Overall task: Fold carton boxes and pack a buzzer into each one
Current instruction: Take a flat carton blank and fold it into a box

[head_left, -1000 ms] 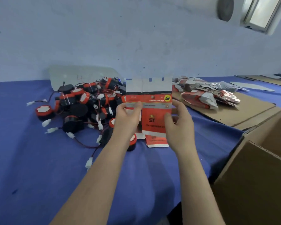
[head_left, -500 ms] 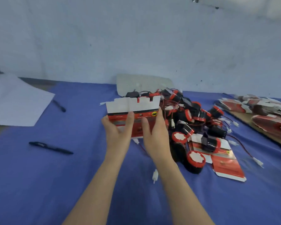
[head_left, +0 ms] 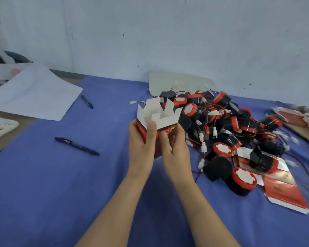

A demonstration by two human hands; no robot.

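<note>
I hold a small red and white carton box (head_left: 160, 116) above the blue table, popped open into a square tube with its white top flaps standing up. My left hand (head_left: 142, 147) grips its left side, thumb on the front face. My right hand (head_left: 175, 150) holds the right side and underside. Just right of the box lies a heap of black and red buzzers (head_left: 227, 125) with red wires and white plugs. One flat carton (head_left: 282, 189) lies under the near buzzers at the right.
Two black pens (head_left: 76, 146) (head_left: 86, 102) lie on the blue cloth (head_left: 52, 184) to the left. A white sheet of paper (head_left: 32, 93) covers the far left corner. A stack of flat cartons (head_left: 296, 115) sits on cardboard at the far right.
The flat carton in my hands has been opened into a square tube with flaps up. The view has swung left, so the brown box on the right is out of sight.
</note>
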